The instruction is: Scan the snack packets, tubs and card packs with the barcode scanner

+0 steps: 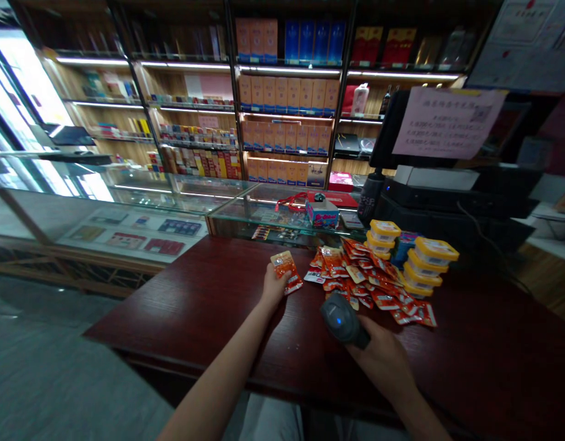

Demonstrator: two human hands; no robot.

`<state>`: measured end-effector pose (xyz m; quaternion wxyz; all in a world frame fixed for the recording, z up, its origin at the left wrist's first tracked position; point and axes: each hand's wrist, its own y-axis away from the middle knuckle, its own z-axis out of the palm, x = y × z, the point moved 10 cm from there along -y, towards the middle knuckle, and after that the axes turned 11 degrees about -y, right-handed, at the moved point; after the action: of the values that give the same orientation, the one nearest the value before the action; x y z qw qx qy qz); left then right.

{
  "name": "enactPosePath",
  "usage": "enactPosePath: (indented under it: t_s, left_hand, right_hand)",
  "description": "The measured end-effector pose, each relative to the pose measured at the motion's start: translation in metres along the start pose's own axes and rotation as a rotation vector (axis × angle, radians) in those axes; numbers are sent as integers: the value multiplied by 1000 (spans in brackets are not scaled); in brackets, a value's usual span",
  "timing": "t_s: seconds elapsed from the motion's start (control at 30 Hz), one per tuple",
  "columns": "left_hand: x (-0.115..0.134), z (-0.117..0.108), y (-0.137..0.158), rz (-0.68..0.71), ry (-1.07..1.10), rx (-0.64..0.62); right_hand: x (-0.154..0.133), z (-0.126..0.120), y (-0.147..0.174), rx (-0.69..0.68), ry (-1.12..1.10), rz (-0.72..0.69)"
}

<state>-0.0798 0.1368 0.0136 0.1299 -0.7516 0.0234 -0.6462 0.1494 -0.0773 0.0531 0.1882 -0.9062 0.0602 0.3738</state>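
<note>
My left hand (pixel 275 285) is closed on an orange snack packet (pixel 286 271), held just above the dark red wooden counter (pixel 194 306). In my right hand (pixel 384 352) is a dark barcode scanner (pixel 341 320) with a small blue light, its head toward the packets. A loose pile of similar orange packets (pixel 362 272) lies past the scanner, to the right of my left hand. By the pile's left edge is a small white card or label (pixel 314 277), partly covered by packets.
Yellow-lidded plastic tubs (pixel 424 266) stand stacked right of the pile, with another stack (pixel 382 236) behind it. A monitor (pixel 387 131) bearing a paper notice (pixel 447 122) rises at right. Beyond are a glass display case (pixel 236 205), a small blue box (pixel 322 214) and shelves of boxed goods (pixel 289 92).
</note>
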Motion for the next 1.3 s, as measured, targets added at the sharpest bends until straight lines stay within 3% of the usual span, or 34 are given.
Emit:
enactPosePath:
  t_s: [0.13, 0.23, 0.37, 0.57, 0.67, 0.77, 0.97, 1.13, 1.3]
  left_hand:
    - [5, -2, 10, 98, 0, 25]
    - [6, -3, 14, 108, -4, 26]
    - [10, -2, 16, 128, -22, 19]
    - [13, -7, 18, 100, -42, 61]
    - [16, -4, 20, 95, -17, 29]
    - [19, -2, 20, 110, 0, 4]
    - [16, -5, 16, 123, -62, 24]
    - [5, -8, 13, 18, 27, 42]
    - [3, -14, 10, -96, 176, 93]
  right_hand:
    - [-25, 2, -8, 1, -442, 58]
    - [-43, 9, -13, -13, -599, 80]
    - [-57, 16, -17, -25, -642, 62]
    - [-53, 26, -17, -69, -617, 119]
    - [-55, 23, -18, -54, -615, 79]
    - [-56, 14, -18, -16, -530, 5]
    - [-31, 6, -8, -12, 137, -90]
    - [-5, 12, 3, 0, 299, -194]
    - [7, 17, 10, 44, 307, -250]
